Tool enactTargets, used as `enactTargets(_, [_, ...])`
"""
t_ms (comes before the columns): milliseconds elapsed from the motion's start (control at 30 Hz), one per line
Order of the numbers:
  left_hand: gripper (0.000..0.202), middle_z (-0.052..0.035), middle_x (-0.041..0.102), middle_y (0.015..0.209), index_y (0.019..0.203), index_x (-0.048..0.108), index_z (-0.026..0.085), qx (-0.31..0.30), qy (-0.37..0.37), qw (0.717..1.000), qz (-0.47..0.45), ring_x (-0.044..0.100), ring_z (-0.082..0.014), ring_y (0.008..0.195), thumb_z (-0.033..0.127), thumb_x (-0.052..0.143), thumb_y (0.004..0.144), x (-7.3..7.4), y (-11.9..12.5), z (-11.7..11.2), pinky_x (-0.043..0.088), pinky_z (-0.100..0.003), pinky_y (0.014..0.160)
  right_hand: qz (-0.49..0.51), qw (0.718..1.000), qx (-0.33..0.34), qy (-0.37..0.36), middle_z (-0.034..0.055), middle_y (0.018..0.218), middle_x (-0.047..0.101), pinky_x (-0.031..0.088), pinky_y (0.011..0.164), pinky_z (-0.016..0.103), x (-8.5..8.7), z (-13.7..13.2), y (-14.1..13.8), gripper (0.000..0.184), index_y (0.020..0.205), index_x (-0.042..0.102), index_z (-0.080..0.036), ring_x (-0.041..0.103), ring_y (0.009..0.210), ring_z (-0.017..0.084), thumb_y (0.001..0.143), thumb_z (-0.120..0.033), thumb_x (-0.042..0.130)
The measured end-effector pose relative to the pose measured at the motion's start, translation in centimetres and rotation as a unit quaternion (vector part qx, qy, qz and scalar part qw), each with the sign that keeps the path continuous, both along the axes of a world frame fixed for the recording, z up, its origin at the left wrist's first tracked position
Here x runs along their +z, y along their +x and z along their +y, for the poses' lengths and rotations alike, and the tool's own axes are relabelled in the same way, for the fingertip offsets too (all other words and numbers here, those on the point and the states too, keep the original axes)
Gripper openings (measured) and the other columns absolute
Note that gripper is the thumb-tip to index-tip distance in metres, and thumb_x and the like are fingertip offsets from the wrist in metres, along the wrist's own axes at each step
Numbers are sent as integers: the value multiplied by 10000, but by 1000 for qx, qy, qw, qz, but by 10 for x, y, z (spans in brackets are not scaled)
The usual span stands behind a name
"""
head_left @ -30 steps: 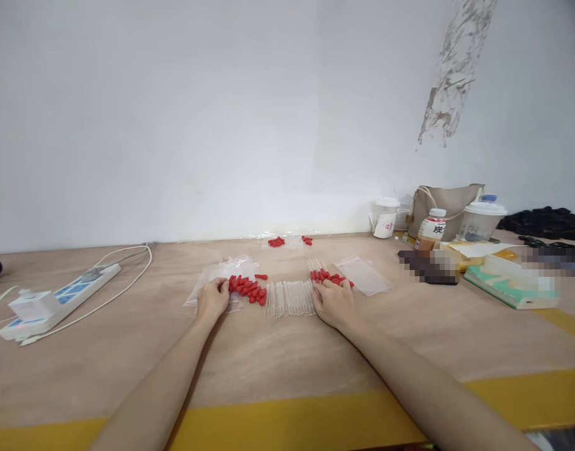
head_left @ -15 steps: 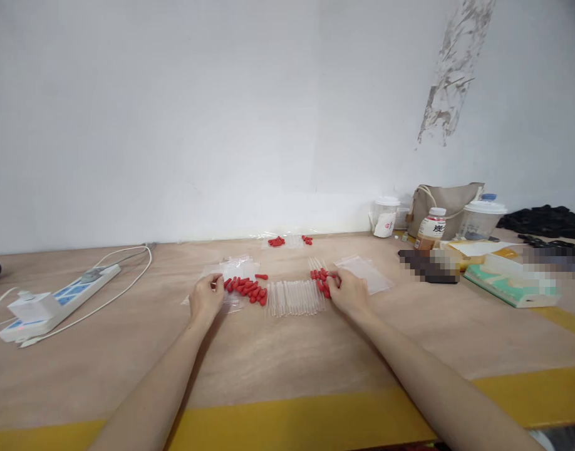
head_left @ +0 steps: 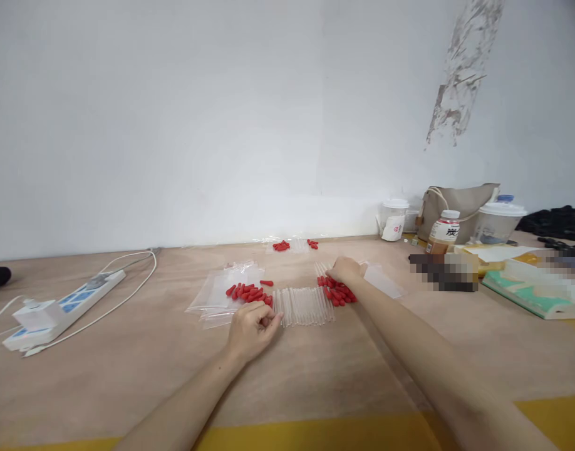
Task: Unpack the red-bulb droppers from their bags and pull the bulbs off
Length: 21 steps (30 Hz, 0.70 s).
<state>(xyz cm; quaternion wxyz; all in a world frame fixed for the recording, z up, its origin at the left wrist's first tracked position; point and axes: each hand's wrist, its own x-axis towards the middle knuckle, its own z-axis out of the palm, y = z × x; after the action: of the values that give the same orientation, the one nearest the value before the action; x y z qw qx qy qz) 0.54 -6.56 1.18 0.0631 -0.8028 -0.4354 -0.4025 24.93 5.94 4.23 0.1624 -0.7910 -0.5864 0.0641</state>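
Observation:
My left hand is closed in a pinch at the near left end of a row of thin clear tubes. Its fingertips touch or nearly touch the end tube; what they hold is too small to make out. Loose red rubber bulbs lie just beyond that hand, partly on clear plastic bags. On the right, my right hand has its fingers curled down over several droppers, red bulbs with clear tubes pointing away. Its fingertips are hidden.
More red bulbs in clear plastic lie by the wall. Further bags are right of my right hand. A power strip with cables sits left. Right stand a lidded cup, a bottle, a bag and a tissue pack.
My left hand has moved right and nearer, from the far side of the loose bulbs to the end of the tube row. My right hand has shifted farther away, uncovering more red bulbs.

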Motion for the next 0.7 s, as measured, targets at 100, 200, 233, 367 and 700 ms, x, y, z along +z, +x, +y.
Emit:
enactTargets(100, [318,23,465,491,505,486,167,6,-16,1000,-7,422,-87,480,308,489,790,1,-1,1,314,-209,494,4,1000,-4,-7,67,747,631,281,813,418,-5,6,-5,159,721,620,-173,578,827,238,581,-248,622])
enactTargets(200, [309,20,487,515,528,509,170,-2,-31,999,-17,432,-84,486,318,479,796,4,-2,1,319,-207,493,16,1000,-8,-12,68,719,628,307,786,400,-7,8,-8,129,699,619,-167,586,808,233,577,-210,615])
enactTargets(233, [304,18,494,521,534,516,171,-5,-35,999,-19,436,-85,488,321,479,796,5,-2,1,323,-208,494,22,1000,-10,-11,71,712,626,316,772,395,-7,8,-9,113,687,619,-165,589,800,234,583,-209,610])
enactTargets(367, [298,12,510,534,542,529,175,-9,-45,999,-22,442,-89,492,323,483,796,6,-2,1,336,-214,492,52,999,-6,8,93,675,619,353,695,367,2,4,-9,120,672,620,-158,591,775,242,639,-268,584])
enactTargets(700, [172,-30,609,723,861,627,182,-69,-50,996,-32,541,-141,714,275,492,811,5,5,-2,422,-282,687,219,949,225,11,14,514,553,326,446,213,7,-83,-29,382,604,597,-150,449,435,86,809,-397,389])
